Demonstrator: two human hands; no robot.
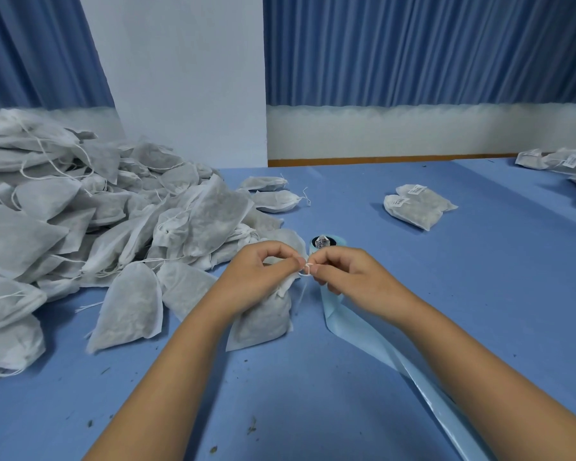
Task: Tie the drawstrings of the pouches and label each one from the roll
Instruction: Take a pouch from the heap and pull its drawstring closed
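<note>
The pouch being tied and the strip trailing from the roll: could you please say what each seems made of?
Pouch: likely thin nonwoven fabric, matte white; dark filling shows through. Strip: probably glossy label backing paper, pale blue; its edge catches light.

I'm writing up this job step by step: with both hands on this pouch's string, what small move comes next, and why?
Probably pull the ends apart to tighten the knot: the left hand and right hand each pinch the drawstring, which shows a small loose loop between them, above the pouch.
</note>
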